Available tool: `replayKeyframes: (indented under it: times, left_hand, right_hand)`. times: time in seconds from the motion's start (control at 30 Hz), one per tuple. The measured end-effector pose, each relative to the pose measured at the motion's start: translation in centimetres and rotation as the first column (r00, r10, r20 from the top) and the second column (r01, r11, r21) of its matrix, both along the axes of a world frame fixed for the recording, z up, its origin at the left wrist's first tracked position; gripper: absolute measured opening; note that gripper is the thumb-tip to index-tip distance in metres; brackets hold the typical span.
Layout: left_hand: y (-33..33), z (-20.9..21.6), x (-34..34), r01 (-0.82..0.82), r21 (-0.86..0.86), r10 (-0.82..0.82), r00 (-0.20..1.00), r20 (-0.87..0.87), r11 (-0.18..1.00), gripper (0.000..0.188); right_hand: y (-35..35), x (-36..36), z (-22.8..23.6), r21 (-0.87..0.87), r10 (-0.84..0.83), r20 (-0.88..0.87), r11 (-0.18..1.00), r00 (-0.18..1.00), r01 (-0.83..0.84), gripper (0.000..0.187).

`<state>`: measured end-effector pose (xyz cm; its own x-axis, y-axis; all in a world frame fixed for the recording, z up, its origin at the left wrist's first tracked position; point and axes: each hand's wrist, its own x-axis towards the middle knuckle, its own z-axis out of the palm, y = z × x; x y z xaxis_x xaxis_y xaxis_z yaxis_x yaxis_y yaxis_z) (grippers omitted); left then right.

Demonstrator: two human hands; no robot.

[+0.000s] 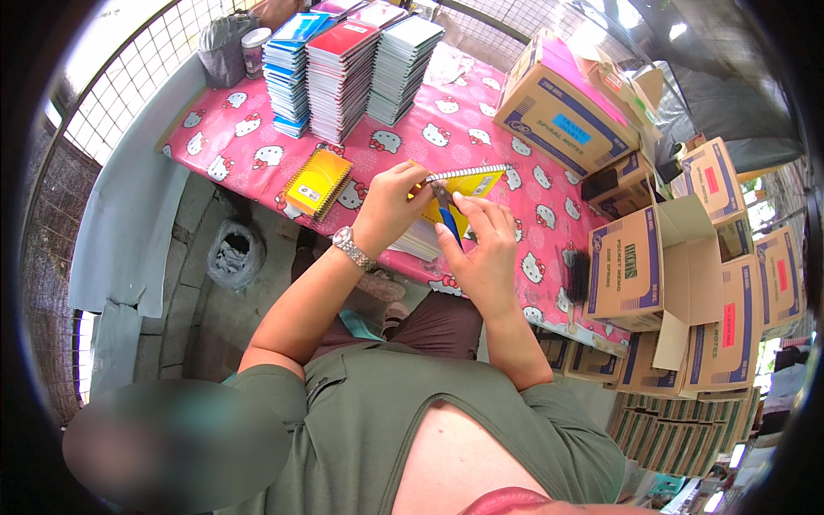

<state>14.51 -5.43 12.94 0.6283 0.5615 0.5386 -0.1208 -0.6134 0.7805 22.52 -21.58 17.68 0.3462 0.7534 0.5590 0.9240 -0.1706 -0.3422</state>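
A yellow spiral notebook (482,183) lies in front of me on top of a stack of notebooks (415,241) whose white page edges show. My left hand (390,204), with a watch at the wrist, pinches the near-left end of its wire spiral. Pliers with blue handles (445,213) are gripped in my right hand (486,251). Their jaws are at the same end of the spiral, close to my left fingertips. Whether the jaws touch the wire is too small to tell. Left of my left hand sits a short pile of yellow spiral notebooks (318,184).
Tall stacks of blue, red and white notebooks (342,79) stand at the table's back left, beside a lidded jar (255,53). Cardboard boxes (562,103) crowd the right, with a black brush (576,279) near the edge. A lined bin (234,256) stands on the floor.
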Motion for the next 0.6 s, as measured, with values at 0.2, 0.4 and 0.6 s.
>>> replayKeyframes:
  times: [0.2, 0.4, 0.6]
  left_hand:
    - [-0.2, -0.6, -0.7, -0.107, 0.305, 0.063, 0.987, 0.150, 0.946, 0.023]
    - [3.8, -2.5, -3.3, -0.289, -0.247, 0.346, 0.910, 0.228, 0.925, 0.021]
    - [13.9, -13.0, -9.9, -0.505, -0.530, 0.457, 0.859, -0.231, 0.681, 0.023]
  right_hand:
    - [-0.8, 1.5, -1.4, 0.220, 0.232, -0.971, 0.961, 0.056, -0.167, 0.033]
    - [-3.4, 4.6, -7.5, 0.142, 0.098, -0.797, 0.990, 0.595, 0.026, 0.033]
    - [-7.0, 8.5, -22.1, -0.114, -0.183, -0.308, 0.981, 0.934, 0.154, 0.034]
